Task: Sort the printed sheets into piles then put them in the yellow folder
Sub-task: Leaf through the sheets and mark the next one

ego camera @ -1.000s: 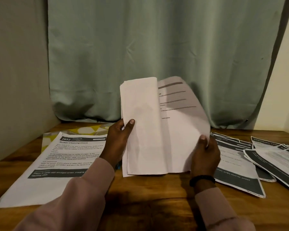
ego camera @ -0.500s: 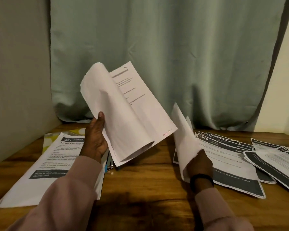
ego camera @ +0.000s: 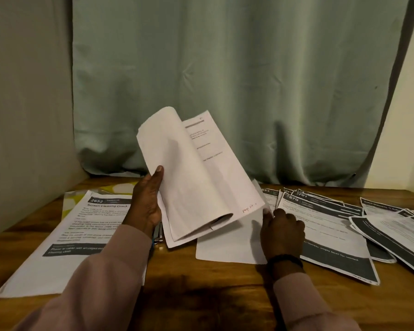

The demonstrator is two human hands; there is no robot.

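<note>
My left hand grips a bundle of printed sheets, held up above the table with its top pages curled back. My right hand pinches the edge of a single sheet, blank side up, low over the table beside the middle pile. A pile headed "Screen Cleaning Check" lies at the left. Under its far end shows a corner of the yellow patterned folder. Another fanned pile lies at the far right.
The wooden table stands in a corner, with a grey wall on the left and a green curtain behind. Some pens or clips lie just under my left wrist.
The bundle has been split: my left hand keeps most of it and has swung it left, while my right hand has pulled one sheet off and lowered it toward the table.
</note>
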